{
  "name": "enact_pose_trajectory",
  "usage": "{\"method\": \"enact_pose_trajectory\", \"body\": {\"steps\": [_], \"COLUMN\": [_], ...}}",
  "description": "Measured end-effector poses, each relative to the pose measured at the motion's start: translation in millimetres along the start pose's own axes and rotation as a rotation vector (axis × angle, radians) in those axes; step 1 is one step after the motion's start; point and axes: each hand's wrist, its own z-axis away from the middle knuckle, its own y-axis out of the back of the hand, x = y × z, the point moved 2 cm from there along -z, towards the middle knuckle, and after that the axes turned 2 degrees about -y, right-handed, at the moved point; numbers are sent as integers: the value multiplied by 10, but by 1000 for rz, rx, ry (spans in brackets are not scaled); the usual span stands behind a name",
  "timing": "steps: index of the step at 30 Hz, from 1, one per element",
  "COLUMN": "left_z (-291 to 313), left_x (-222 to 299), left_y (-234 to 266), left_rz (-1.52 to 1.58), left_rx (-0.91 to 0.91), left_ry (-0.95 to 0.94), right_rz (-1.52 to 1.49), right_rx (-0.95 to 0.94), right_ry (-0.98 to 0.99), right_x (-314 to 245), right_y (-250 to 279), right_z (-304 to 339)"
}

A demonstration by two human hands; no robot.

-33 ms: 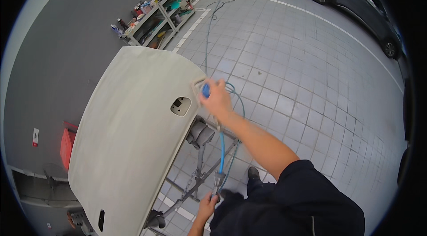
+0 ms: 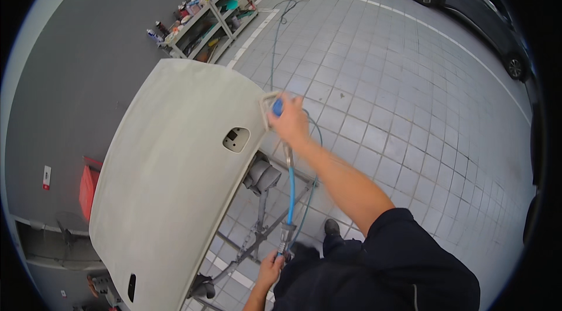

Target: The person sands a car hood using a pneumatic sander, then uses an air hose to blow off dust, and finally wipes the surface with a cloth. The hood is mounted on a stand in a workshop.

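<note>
A large pale grey car body panel [image 2: 170, 182] lies on a metal stand [image 2: 257, 235]. My right hand [image 2: 291, 126] is stretched out to the panel's right edge and is shut on a blue-topped air tool [image 2: 277, 106] whose pad rests against that edge. A blue hose [image 2: 291, 188] hangs from the tool down to my left hand [image 2: 269, 270], which grips the hose at its metal coupling near my body. A small rectangular opening [image 2: 236, 139] in the panel sits just left of the tool.
A shelf rack [image 2: 205, 18] with bottles and tools stands at the far grey wall. A grey car [image 2: 462, 0] is parked at the upper right. A thin hose [image 2: 280, 18] trails over the tiled floor. A red box [image 2: 88, 191] sits at the left wall.
</note>
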Motion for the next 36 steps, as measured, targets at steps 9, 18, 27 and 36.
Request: {"method": "enact_pose_trajectory", "body": {"steps": [9, 18, 27, 36], "left_z": [-613, -2155, -2502, -4336], "left_x": [-67, -153, 181, 2272], "left_y": [-388, -622, -977, -1001], "left_rz": [-117, -382, -131, 21], "left_rx": [-16, 117, 144, 794], "left_ry": [47, -241, 387, 468], "right_rz": [171, 28, -243, -258], "right_rx": [-469, -847, -1042, -1416], "right_ry": [361, 713, 791, 883], "right_x": [-236, -357, -585, -1633], "right_y": [74, 79, -489, -2442], "right_z": [-124, -1662, -2402, -3743]}}
